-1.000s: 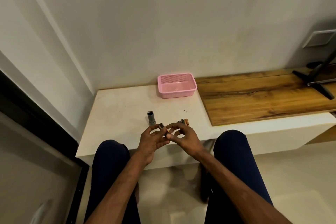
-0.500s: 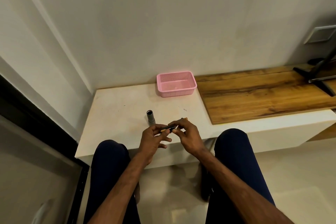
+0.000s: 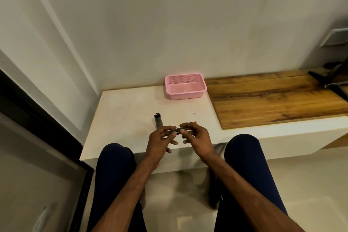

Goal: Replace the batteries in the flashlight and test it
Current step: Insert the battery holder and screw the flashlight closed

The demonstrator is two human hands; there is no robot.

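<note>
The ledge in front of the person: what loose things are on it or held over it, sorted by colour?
Pink: 1, the basket by the wall.
Grey: 2, the upright flashlight tube and the small piece held between left hand and right hand.
Orange-tipped: the batteries, mostly hidden, count unclear.
Total: 3 at least.

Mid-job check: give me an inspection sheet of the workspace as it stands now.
Surface: white ledge, a few dark specks; wooden board on its right part.
Job's things: grey flashlight tube standing upright, open end up; small dark cylindrical part held between both hands; batteries just behind the right fingers.
Clutter: pink basket by the wall.
Grippers: left hand and right hand both pinch the part.
Cables: nothing seen.
Surroundings: plain wall, black stand legs far right.
</note>
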